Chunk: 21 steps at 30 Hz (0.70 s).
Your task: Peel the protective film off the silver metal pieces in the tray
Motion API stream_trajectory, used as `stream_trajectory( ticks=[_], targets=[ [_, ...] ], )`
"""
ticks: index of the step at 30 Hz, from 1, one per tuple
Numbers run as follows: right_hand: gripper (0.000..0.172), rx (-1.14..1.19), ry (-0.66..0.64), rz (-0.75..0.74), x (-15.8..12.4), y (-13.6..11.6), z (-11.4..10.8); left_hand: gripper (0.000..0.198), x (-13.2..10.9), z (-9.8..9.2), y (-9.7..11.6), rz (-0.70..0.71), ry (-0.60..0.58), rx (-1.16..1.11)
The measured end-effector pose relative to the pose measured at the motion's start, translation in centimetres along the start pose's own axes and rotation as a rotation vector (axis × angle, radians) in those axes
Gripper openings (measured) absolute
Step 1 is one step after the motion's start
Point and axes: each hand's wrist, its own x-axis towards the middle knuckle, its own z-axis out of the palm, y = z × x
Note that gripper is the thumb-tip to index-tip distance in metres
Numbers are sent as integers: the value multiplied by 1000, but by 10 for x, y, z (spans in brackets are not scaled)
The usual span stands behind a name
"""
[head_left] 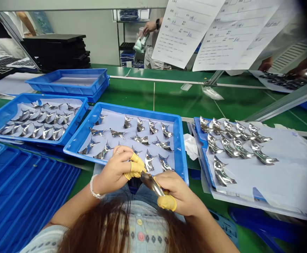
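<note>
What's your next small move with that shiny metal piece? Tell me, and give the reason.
Probably lay the curved polished metal piece, held between the left hand and right hand, on the paper sheet at right, beside the lone piece: similar pieces stand there in neat rows, and bare sheet lies next to it.

A green-topped desk runs across the view, with printed paper sheets hanging above it. Beyond it stand a pale wall, a stack of black trays, and a metal wire shelf holding blue trays.
</note>
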Motion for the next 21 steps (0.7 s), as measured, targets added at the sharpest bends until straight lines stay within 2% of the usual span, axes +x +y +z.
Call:
stream_trajectory(
  ticks=[10, 17, 19, 21],
  targets=[
    [57, 79, -77, -12, 2, 1, 2, 31, 0, -1, -2, 19, -2, -5],
    [59, 176, -62, -7, 0, 6, 3, 26, 0, 0, -3, 3, 7, -15],
    [60, 221, 11, 24, -3, 11, 5, 29, 0, 2, -4, -28, 3, -54],
    [58, 264, 185, 86, -6, 17, 9, 35, -1, 5, -4, -90, 27, -144]
  ],
)
